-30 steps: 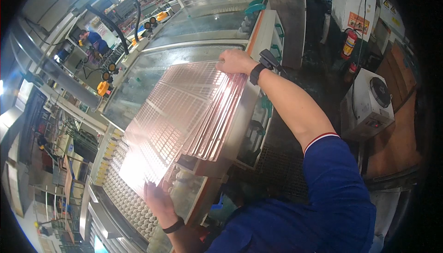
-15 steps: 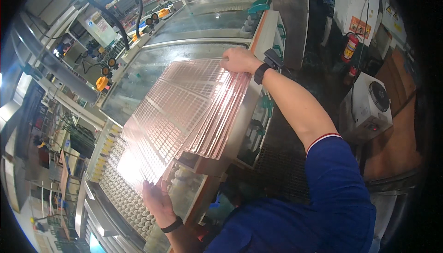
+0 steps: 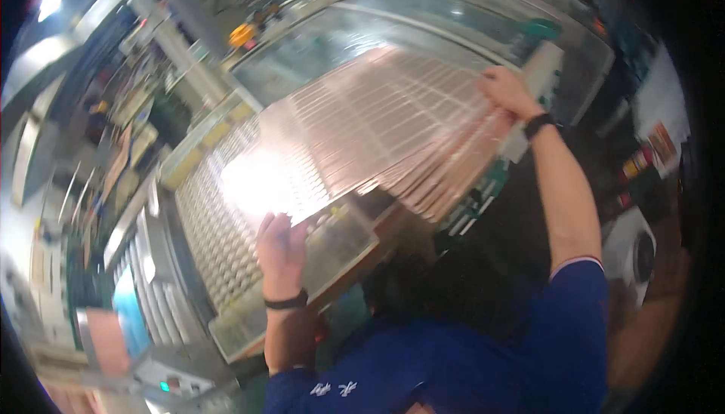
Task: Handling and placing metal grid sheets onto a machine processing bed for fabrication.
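Observation:
A thin copper-coloured panel [image 3: 377, 112] with a printed grid lies slantwise over the machine's front end, and strong glare whitens its near left part. At its near left corner is my left hand [image 3: 281, 255], fingers closed at the edge; motion blurs the fingertips. My right hand [image 3: 510, 91] pinches the panel's far right corner, wrist bent. Beneath the right part, a fanned stack of similar copper panels [image 3: 438, 180] rests on the machine's glass top, its edges showing below the upper panel. Whether my right fingers also touch the stack is hidden.
White roller wheels [image 3: 215, 244] form a conveyor bed at the left, with steel rollers [image 3: 158, 293] beyond it. Glass lids [image 3: 302, 74] and a green handle [image 3: 541, 29] lie farther back. A red fire extinguisher [image 3: 637, 163] and a white fan unit [image 3: 638, 255] stand at the right.
The view has swung to the left, so machine and hands sit farther right and the picture is blurred. Both hands remain at the same panel's corners, and the panel appears turned in the picture.

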A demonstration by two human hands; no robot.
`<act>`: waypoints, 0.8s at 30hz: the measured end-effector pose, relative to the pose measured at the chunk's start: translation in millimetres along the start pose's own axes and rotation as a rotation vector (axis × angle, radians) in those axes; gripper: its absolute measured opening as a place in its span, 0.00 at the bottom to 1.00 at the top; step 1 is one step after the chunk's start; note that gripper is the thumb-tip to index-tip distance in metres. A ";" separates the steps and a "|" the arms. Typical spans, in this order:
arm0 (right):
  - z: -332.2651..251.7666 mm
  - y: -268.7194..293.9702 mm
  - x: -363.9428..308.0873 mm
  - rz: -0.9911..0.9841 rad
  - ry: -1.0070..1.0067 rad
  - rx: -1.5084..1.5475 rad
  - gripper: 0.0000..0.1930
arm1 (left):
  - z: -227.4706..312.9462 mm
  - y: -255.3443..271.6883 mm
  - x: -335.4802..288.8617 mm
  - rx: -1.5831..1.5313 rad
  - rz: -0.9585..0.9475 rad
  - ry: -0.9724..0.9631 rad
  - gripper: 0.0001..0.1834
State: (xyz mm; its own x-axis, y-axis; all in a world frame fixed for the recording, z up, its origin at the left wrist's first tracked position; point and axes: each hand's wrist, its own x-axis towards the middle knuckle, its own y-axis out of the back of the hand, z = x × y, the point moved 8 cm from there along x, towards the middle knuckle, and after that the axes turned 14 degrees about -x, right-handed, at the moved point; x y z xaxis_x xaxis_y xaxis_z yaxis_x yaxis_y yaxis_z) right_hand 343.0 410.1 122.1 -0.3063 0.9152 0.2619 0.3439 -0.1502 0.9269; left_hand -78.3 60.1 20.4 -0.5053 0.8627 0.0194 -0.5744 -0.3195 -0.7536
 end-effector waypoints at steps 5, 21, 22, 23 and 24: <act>-3.7 5.8 -1.5 0.096 0.124 0.038 0.19 | 42.5 48.5 5.9 -0.258 0.167 -0.047 0.19; 18.2 -3.5 7.9 0.082 0.063 -0.081 0.23 | 239.8 334.9 -31.5 0.205 0.550 -0.309 0.15; 16.6 -4.1 7.3 0.079 0.066 -0.082 0.23 | 242.9 353.8 -30.5 0.255 0.589 -0.279 0.15; 13.0 -6.6 8.7 0.071 0.054 -0.052 0.24 | 252.9 379.7 -31.7 0.257 0.598 -0.292 0.15; 6.8 -7.5 12.7 0.065 0.048 -0.016 0.24 | 272.2 410.8 -40.2 0.493 0.706 -0.306 0.14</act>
State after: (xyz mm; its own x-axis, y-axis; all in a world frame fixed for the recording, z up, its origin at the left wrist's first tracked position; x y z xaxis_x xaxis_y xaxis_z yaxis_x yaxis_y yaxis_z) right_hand 342.6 425.4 116.6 -0.3265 0.8843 0.3337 0.3506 -0.2145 0.9116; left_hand -469.3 -212.5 -111.2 -0.9522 0.2838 -0.1130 -0.2411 -0.9255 -0.2922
